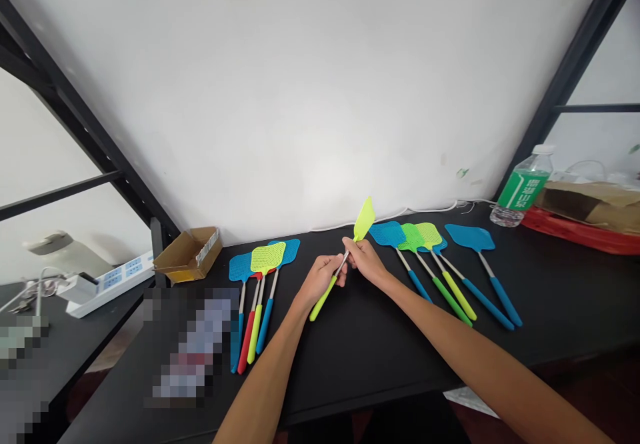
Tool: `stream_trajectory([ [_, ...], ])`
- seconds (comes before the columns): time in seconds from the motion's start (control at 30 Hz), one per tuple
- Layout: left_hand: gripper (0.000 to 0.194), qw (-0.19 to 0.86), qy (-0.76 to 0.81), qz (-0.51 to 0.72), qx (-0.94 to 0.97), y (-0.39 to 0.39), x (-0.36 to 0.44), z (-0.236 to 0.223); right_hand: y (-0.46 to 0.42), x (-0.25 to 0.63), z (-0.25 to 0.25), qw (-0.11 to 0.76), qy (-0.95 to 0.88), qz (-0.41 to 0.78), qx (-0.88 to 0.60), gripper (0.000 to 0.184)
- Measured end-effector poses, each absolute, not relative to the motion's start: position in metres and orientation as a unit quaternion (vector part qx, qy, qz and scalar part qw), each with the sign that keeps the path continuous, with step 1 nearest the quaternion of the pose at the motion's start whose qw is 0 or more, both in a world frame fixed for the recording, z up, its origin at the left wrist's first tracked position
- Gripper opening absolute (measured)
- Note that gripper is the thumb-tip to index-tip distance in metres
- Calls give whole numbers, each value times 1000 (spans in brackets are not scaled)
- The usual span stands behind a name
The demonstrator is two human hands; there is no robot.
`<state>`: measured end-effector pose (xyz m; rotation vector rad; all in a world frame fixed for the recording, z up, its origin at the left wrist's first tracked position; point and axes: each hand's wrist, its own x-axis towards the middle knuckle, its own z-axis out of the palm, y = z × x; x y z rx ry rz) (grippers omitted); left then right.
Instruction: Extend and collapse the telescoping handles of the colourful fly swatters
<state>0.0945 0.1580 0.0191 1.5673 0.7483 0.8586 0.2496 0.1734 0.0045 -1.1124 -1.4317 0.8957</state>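
Observation:
A yellow-green fly swatter point(365, 218) is held above the black table, tilted with its head up and away from me. My left hand point(323, 277) is closed around the metal rod near the top of its yellow-green handle. Higher on the rod, just below the head, my right hand point(364, 259) pinches it. To the left lies a group of swatters, among them a yellow one point(269, 258), a red one point(246, 337) and blue ones point(240, 267). On the right several more lie fanned out, including a green swatter point(413, 237) and a separate blue swatter point(471, 237).
An open cardboard box point(190, 257) stands at the back left, near a white power strip point(113, 284). At the back right is a water bottle point(523, 187) beside a red bag point(575, 229). A white cable point(425, 214) runs along the wall. A blurred patch covers the left table.

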Motion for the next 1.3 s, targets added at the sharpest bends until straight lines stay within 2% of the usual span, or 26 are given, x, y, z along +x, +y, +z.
stream_trajectory([
  [0.27, 51, 516, 320, 355, 711, 157, 94, 21, 170, 249, 7, 514, -599, 414, -454, 58],
  [0.4, 48, 517, 313, 352, 715, 157, 95, 18, 168, 249, 10, 506, -596, 429, -453, 60],
  [0.57, 33, 535, 312, 376, 689, 157, 97, 16, 172, 251, 6, 520, -587, 417, -460, 57],
  [0.77, 36, 540, 301, 391, 681, 156, 97, 17, 176, 251, 0, 524, -580, 432, -449, 53],
  [0.9, 37, 556, 292, 392, 672, 157, 94, 18, 177, 250, 2, 557, -547, 470, -412, 52],
  [1.1, 30, 608, 307, 429, 593, 162, 90, 17, 178, 255, 18, 663, -367, 558, -340, 47],
  [1.2, 35, 589, 310, 419, 618, 159, 93, 19, 177, 255, 19, 664, -358, 552, -356, 45],
  [1.3, 36, 570, 317, 439, 618, 158, 96, 19, 174, 248, 12, 628, -425, 517, -396, 50],
])
